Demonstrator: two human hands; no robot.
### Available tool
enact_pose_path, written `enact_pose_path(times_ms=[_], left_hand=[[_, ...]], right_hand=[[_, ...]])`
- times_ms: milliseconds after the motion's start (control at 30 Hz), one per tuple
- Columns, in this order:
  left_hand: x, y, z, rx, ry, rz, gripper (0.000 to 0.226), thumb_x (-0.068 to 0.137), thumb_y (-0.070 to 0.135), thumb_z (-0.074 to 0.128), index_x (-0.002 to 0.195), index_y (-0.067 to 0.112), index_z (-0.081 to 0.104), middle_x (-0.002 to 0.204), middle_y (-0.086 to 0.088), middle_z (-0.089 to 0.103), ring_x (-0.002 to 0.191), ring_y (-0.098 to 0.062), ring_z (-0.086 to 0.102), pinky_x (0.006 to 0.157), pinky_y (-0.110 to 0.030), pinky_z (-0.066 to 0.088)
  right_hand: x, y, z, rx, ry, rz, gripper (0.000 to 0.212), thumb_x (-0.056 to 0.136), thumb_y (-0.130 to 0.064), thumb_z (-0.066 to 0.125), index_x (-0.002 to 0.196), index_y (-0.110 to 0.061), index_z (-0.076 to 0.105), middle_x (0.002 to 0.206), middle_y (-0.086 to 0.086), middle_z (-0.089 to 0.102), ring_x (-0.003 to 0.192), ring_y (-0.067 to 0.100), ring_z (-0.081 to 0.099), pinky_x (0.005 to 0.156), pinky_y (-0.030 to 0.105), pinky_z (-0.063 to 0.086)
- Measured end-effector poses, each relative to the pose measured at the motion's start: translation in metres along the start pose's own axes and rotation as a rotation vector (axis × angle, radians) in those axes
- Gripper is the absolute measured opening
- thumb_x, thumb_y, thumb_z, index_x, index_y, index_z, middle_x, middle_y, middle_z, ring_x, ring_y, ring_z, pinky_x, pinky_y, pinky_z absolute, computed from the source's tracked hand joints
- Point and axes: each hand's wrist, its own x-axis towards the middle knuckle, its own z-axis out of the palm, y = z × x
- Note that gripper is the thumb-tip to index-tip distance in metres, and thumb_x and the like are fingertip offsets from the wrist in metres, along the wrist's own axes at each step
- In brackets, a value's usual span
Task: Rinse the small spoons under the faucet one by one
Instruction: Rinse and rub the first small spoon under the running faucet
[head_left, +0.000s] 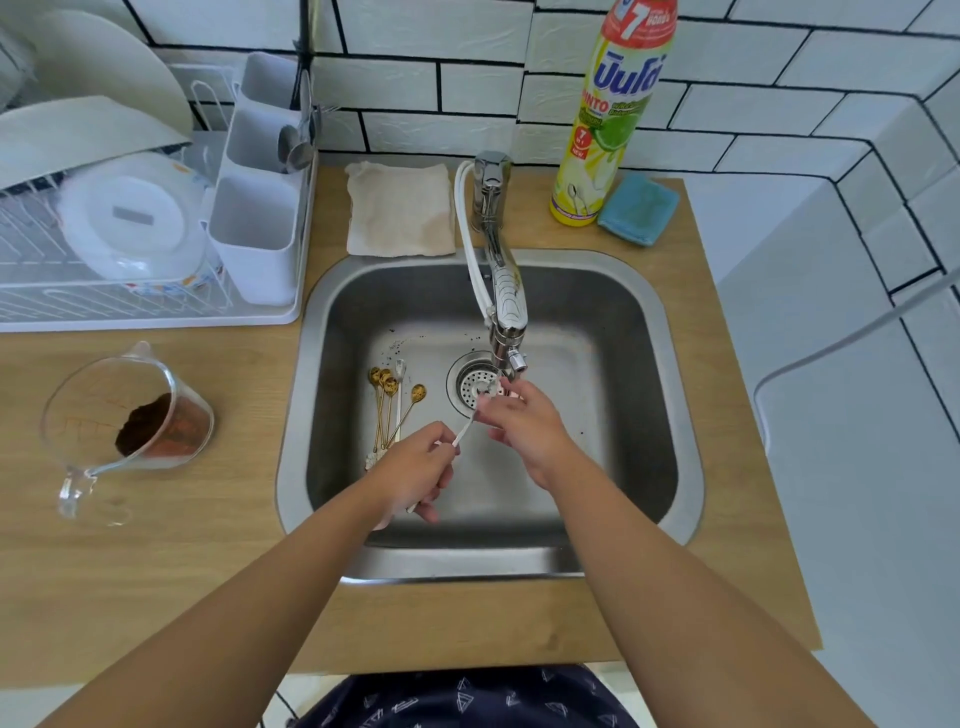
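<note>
A small white spoon (464, 433) is held over the steel sink (670, 332), its handle pinched by the left hand (415, 470) and its bowl end gripped by the fingers of the right hand (519, 418) just below the faucet (506, 296) outlet, above the drain strainer (470, 384). A second pale handle is seen sticking out under the left hand. The other small spoons (389, 402), 4 gold and 1 white, are laid together on the sink floor left of the drain. On the wooden worktop (208, 571), a glass measuring jug (127, 415) with brown powder is seen at the left.
</note>
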Motion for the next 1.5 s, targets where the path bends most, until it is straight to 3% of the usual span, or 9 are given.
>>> enact_pose_path(times_ms=[200, 333, 433, 600, 733, 900, 1200, 1367, 1500], left_hand=[[0.000, 0.000, 0.005, 0.018, 0.032, -0.011, 0.021, 0.102, 0.030, 0.037, 0.100, 0.020, 0.056, 0.070, -0.003, 0.050, 0.054, -0.013, 0.034, 0.040, -0.024, 0.026], [-0.001, -0.001, 0.000, 0.034, 0.063, 0.009, 0.022, 0.103, 0.031, 0.037, 0.100, 0.020, 0.056, 0.072, -0.003, 0.051, 0.055, -0.014, 0.034, 0.040, -0.024, 0.025], [0.000, -0.002, -0.002, 0.044, 0.068, 0.012, 0.022, 0.104, 0.031, 0.037, 0.102, 0.020, 0.056, 0.074, -0.004, 0.051, 0.057, -0.015, 0.034, 0.041, -0.025, 0.025], [-0.001, -0.001, 0.001, 0.050, 0.084, 0.027, 0.022, 0.104, 0.031, 0.037, 0.102, 0.020, 0.055, 0.074, -0.004, 0.052, 0.058, -0.015, 0.036, 0.040, -0.023, 0.027], [-0.002, 0.001, 0.000, 0.022, 0.110, 0.016, 0.023, 0.103, 0.029, 0.035, 0.102, 0.017, 0.054, 0.073, -0.003, 0.049, 0.059, -0.015, 0.034, 0.041, -0.023, 0.025], [-0.005, 0.000, -0.005, 0.128, 0.108, 0.069, 0.024, 0.106, 0.031, 0.034, 0.101, 0.019, 0.054, 0.074, -0.001, 0.052, 0.061, -0.013, 0.039, 0.046, -0.023, 0.031], [0.001, 0.008, -0.013, 0.112, 0.115, 0.030, 0.024, 0.105, 0.031, 0.034, 0.102, 0.017, 0.054, 0.075, -0.003, 0.051, 0.062, -0.015, 0.038, 0.040, -0.020, 0.029], [0.002, 0.013, -0.023, 0.015, 0.084, -0.033, 0.024, 0.105, 0.028, 0.034, 0.099, 0.016, 0.053, 0.075, -0.005, 0.046, 0.058, -0.015, 0.032, 0.043, -0.024, 0.023], [0.002, 0.019, -0.029, -0.037, 0.034, -0.020, 0.021, 0.102, 0.026, 0.035, 0.088, 0.018, 0.048, 0.066, 0.001, 0.038, 0.050, -0.010, 0.025, 0.043, -0.022, 0.019]], right_hand=[[0.007, -0.002, 0.008, -0.023, 0.133, -0.049, 0.018, 0.100, -0.020, 0.066, 0.106, -0.003, 0.069, 0.086, 0.008, 0.080, 0.073, 0.013, 0.075, 0.064, 0.024, 0.056], [0.008, -0.005, 0.010, 0.025, 0.040, -0.053, 0.020, 0.109, -0.019, 0.049, 0.110, -0.009, 0.066, 0.099, 0.009, 0.079, 0.083, 0.016, 0.079, 0.067, 0.023, 0.059], [0.007, -0.005, 0.014, 0.067, -0.011, -0.085, 0.013, 0.103, -0.007, 0.058, 0.109, -0.016, 0.065, 0.110, 0.006, 0.074, 0.086, 0.013, 0.078, 0.071, 0.023, 0.059], [0.009, -0.008, 0.018, 0.095, 0.074, -0.065, 0.011, 0.105, -0.018, 0.056, 0.105, -0.014, 0.067, 0.098, 0.012, 0.078, 0.081, 0.020, 0.080, 0.066, 0.027, 0.061], [0.010, -0.009, 0.021, 0.120, -0.012, -0.044, 0.011, 0.106, -0.016, 0.055, 0.105, -0.018, 0.065, 0.102, 0.009, 0.079, 0.085, 0.017, 0.079, 0.072, 0.029, 0.063], [0.015, -0.011, 0.018, 0.057, 0.093, -0.077, 0.019, 0.104, -0.018, 0.058, 0.093, -0.013, 0.072, 0.077, 0.001, 0.079, 0.071, 0.013, 0.078, 0.067, 0.026, 0.063], [0.015, -0.014, 0.021, 0.085, 0.035, -0.075, 0.013, 0.105, -0.017, 0.056, 0.105, -0.015, 0.069, 0.086, 0.002, 0.081, 0.077, 0.016, 0.079, 0.071, 0.029, 0.064], [0.012, -0.023, 0.022, 0.223, -0.094, -0.040, 0.015, 0.107, -0.014, 0.053, 0.116, -0.016, 0.065, 0.117, 0.002, 0.076, 0.095, 0.020, 0.078, 0.081, 0.030, 0.060], [0.015, -0.027, 0.015, 0.255, -0.169, -0.066, 0.012, 0.105, -0.011, 0.058, 0.108, -0.019, 0.066, 0.101, -0.001, 0.076, 0.094, 0.021, 0.077, 0.087, 0.032, 0.060]])
